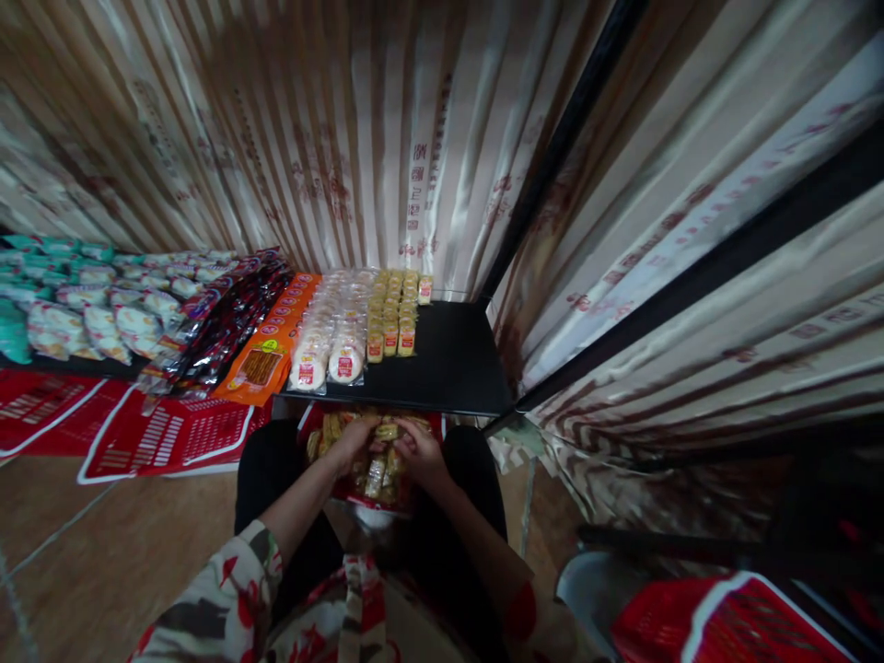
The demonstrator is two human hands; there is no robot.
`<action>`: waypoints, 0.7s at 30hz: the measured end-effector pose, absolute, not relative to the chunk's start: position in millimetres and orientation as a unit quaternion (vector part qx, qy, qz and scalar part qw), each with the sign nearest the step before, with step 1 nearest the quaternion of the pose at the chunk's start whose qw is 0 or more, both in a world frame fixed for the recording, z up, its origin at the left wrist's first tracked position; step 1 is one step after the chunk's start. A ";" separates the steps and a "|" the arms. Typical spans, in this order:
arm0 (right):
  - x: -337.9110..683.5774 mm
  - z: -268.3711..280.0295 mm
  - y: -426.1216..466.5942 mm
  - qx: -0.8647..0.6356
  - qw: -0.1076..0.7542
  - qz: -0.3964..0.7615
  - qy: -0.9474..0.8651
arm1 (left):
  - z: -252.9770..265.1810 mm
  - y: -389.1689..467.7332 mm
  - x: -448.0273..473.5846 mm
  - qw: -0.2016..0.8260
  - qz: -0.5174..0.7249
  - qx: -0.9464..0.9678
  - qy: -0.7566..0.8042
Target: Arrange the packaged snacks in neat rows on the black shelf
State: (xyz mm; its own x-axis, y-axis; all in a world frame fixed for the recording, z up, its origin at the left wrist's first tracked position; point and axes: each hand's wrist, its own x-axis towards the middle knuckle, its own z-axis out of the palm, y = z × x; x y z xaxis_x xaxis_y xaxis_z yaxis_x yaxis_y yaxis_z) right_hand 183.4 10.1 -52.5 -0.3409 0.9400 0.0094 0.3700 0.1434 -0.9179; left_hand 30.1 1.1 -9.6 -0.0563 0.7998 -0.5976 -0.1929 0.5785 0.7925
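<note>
A red basket (393,506) filled with small yellow wrapped snack packets (375,479) sits between my knees, partly under the shelf edge. My left hand (355,440) reaches in from the left with its fingers bent. My right hand (420,449) faces it from the right, thumb and fingers closed. Between their fingertips is one yellow snack packet (387,431), held just over the pile. On the black shelf (462,359) in front, matching yellow packets (390,322) stand in rows, with one apart at the back right.
Left of the yellow rows lie round white crackers in clear wrap (345,359), orange snack bags (261,368), dark red packets (235,322), and white and green bags (103,313). Red baskets (172,433) stand below left. A black post (545,166) and curtains (345,138) border the shelf.
</note>
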 end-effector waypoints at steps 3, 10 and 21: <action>189.9 -41.6 16.8 -0.486 0.337 0.432 -0.681 | 5.7 7.9 34.5 0.664 0.406 0.218 0.590; 207.5 -28.5 35.7 -0.484 0.411 0.430 -0.642 | 35.4 21.1 51.8 0.674 0.453 0.242 0.531; 222.5 -14.5 100.4 -0.534 0.459 0.385 -0.596 | 42.3 71.3 96.0 0.588 0.515 0.298 0.548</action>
State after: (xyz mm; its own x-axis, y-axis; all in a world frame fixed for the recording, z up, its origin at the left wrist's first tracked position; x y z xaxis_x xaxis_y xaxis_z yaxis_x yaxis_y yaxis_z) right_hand 222.5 100.4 -14.5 -0.0082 0.9906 0.1366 0.2833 0.1333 -0.9497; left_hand 96.0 71.3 42.3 -0.1303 0.9323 -0.3375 -0.2799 0.2920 0.9145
